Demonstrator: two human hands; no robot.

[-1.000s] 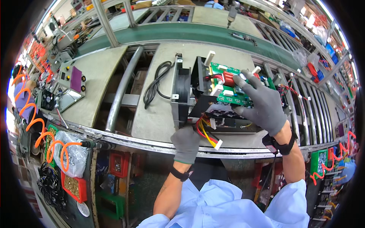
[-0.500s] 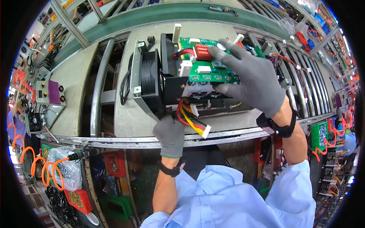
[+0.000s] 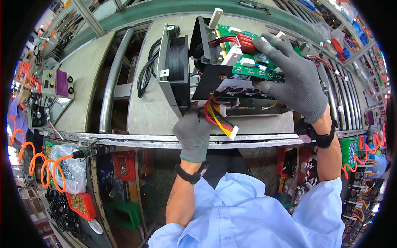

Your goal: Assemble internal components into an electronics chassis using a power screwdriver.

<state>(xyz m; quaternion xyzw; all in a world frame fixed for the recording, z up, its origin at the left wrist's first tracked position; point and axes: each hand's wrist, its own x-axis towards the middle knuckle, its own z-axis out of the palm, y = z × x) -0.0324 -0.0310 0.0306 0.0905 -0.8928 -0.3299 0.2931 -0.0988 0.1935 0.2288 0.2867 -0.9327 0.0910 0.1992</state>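
On the bench stands a metal chassis (image 3: 175, 97) with a black fan (image 3: 178, 62) at its left end. Beside the fan, a green circuit board (image 3: 244, 71) with a red block and white standoffs sits on a unit with a tilted black plate (image 3: 209, 82). My right hand (image 3: 291, 76) is closed on the board's right part, fingers across its top and thumb at its front edge. My left hand (image 3: 192, 134) is closed at the chassis's near left corner; its fingertips are hidden. Beside it, red, yellow and black wires (image 3: 217, 118) hang to a white connector (image 3: 234, 133).
A black cable (image 3: 145, 78) loops left of the fan. Rollers (image 3: 115, 82) flank the bench plate. At left are a control box (image 3: 56, 84), a driver on an orange coiled hose (image 3: 58, 165) and a red screw bin (image 3: 81, 205). A green bin (image 3: 349, 151) stands at right.
The chassis and board unit have shifted right and away from me. The gap between fan and black plate has widened, and the plate leans more. Both hands have moved along with them.
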